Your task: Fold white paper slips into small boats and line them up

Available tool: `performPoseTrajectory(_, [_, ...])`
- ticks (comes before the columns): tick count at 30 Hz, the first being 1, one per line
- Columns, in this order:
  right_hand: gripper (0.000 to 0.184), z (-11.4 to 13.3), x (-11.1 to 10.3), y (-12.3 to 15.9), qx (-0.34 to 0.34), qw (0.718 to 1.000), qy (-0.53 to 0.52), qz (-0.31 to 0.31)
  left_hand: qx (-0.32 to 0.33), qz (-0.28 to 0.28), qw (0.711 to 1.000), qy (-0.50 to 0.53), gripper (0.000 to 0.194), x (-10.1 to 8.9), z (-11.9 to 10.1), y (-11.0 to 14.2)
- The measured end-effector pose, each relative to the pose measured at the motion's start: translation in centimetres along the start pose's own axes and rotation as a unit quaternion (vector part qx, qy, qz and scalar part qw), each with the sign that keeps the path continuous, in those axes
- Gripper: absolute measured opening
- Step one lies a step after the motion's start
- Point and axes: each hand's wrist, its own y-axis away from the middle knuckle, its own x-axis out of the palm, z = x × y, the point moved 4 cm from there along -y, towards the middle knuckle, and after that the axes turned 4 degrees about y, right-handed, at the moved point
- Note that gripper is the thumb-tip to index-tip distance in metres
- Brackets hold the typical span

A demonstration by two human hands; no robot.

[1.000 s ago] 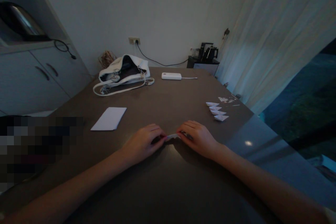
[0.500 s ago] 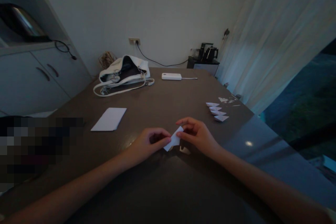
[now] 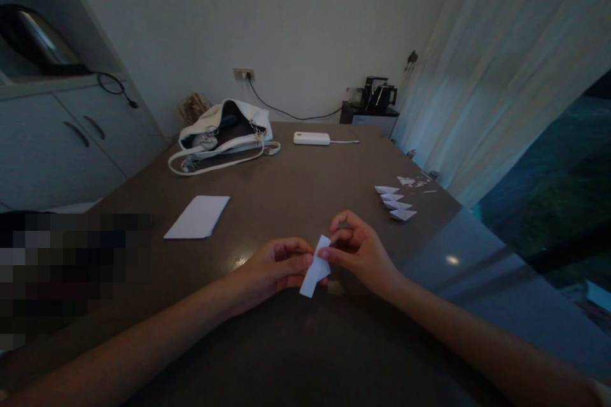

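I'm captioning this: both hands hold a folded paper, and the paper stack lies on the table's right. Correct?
Wrong side: the head view shows the paper stack on the table's left. The left hand and right hand hold the folded paper.

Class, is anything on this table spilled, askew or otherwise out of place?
Yes: white scraps lie scattered near the right edge of the table, looking like litter beyond the neat row of folded papers. The white bag gapes open, which looks untidy. The folded paper between left hand and right hand shows no obvious damage.
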Motion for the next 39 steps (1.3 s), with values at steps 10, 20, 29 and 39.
performPoseTrajectory(10, [0.026,0.5,-0.1,0.0,-0.064,0.992,0.113,0.002,0.01,0.02,0.999,0.024,0.015,-0.1,0.4,0.1])
performPoseTrajectory(20, [0.017,0.1,0.1,0.2,-0.045,0.984,0.17,0.01,0.06,-0.014,0.998,-0.026,0.015,-0.3,0.2,-0.3])
performPoseTrajectory(29, [0.025,-0.9,0.2,-0.1,-0.007,0.99,0.14,0.025,0.096,-0.124,0.978,-0.136,0.02,-1.5,-0.2,-0.6])
performPoseTrajectory(39, [0.022,-0.5,0.4,0.0,-0.008,0.986,0.164,0.019,0.101,-0.134,0.975,-0.147,0.022,-2.0,-0.1,-0.7])
